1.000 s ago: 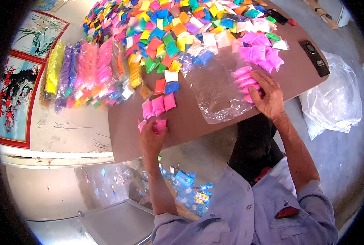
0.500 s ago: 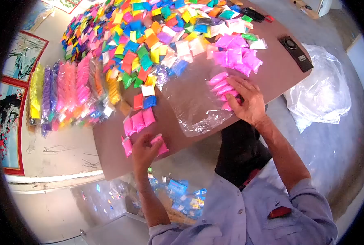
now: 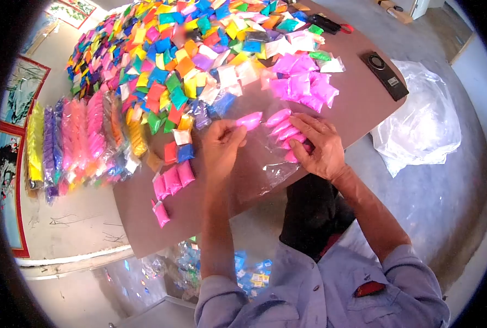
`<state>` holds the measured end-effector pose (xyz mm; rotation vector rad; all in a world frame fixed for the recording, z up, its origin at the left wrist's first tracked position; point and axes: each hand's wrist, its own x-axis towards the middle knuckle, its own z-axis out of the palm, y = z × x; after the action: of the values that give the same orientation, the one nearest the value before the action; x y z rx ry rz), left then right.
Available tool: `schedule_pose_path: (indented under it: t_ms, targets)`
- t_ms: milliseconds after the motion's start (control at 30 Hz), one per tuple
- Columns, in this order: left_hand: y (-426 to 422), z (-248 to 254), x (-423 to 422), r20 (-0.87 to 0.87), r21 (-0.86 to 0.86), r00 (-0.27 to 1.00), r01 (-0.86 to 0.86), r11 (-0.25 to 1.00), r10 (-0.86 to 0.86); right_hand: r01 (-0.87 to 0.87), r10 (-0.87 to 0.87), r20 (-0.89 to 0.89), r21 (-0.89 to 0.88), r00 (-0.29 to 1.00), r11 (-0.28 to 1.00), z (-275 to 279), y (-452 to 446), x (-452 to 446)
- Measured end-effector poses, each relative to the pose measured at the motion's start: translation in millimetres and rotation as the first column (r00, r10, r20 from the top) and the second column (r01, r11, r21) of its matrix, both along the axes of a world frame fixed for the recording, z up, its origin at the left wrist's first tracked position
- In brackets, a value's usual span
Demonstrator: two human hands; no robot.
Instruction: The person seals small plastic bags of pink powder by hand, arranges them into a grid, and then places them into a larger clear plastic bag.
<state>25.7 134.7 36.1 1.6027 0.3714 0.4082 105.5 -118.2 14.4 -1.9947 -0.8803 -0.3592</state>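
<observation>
Between the thumb and fingers of my left hand (image 3: 224, 146) is one small pink packet (image 3: 250, 121), held over the table near the clear plastic bag (image 3: 276, 174). My right hand (image 3: 321, 146) has its fingers closed over a row of pink packets (image 3: 281, 129) lying at the bag, and part of that row is hidden under the fingers. Left of my left forearm lie several more pink packets (image 3: 171, 181), with a single pink packet (image 3: 160, 214) just in front of them. Beyond my right hand sits a pile of brighter pink-purple packets (image 3: 303, 85).
A large heap of mixed coloured packets (image 3: 172, 60) covers the far side of the brown table (image 3: 358, 109). Filled long bags (image 3: 93, 134) stand at the left. A black device (image 3: 384, 75) lies near the right edge, and a big clear bag (image 3: 418, 117) is beyond it.
My left hand has picked up a pink packet from the left part of the table and carried it right, towards the row. My right hand stays at the row of packets.
</observation>
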Motion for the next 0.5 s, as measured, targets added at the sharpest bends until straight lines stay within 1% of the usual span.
schedule_pose_path:
  t_ms: [67,167,200,233,267,333,367,433,467,500]
  targets:
    - [-10,-8,15,-0.016,0.003,1.0,-0.007,1.0,0.007,0.001,-0.001,-0.01,-0.016,1.0,1.0,2,-1,0]
    - [-15,-16,30,0.013,0.031,1.0,0.008,0.999,-0.009,0.002,-0.003,-0.013,-0.025,1.0,1.0,5,0,0]
    - [-15,-16,34,0.021,0.263,0.999,0.039,0.964,-0.046,0.005,-0.005,-0.004,-0.022,1.0,1.0,6,0,0]
    - [-15,-16,36,0.019,0.482,0.996,0.064,0.874,-0.083,0.007,-0.007,-0.006,-0.026,1.0,1.0,7,0,0]
    - [-16,-19,38,0.018,0.479,0.996,0.066,0.875,-0.085,0.008,-0.008,-0.01,-0.037,1.0,0.999,7,-1,1]
    - [-17,-24,42,0.044,0.386,0.996,0.053,0.921,-0.076,0.009,-0.01,-0.015,-0.05,1.0,0.999,7,0,1]
    - [-16,-25,44,0.042,0.383,0.996,0.055,0.922,-0.077,-0.009,0.007,-0.043,-0.041,0.999,0.999,6,0,1]
    - [-13,-21,46,0.026,0.503,0.994,0.081,0.86,-0.109,-0.027,0.024,-0.074,-0.033,0.997,0.999,5,0,1]
    - [-12,-18,45,0.023,0.503,0.994,0.083,0.86,-0.109,-0.025,0.022,-0.068,-0.043,0.997,0.999,5,0,1]
    - [-13,-10,45,-0.019,0.55,0.992,0.113,0.828,-0.123,-0.022,0.018,-0.061,-0.054,0.998,0.998,4,-1,1]
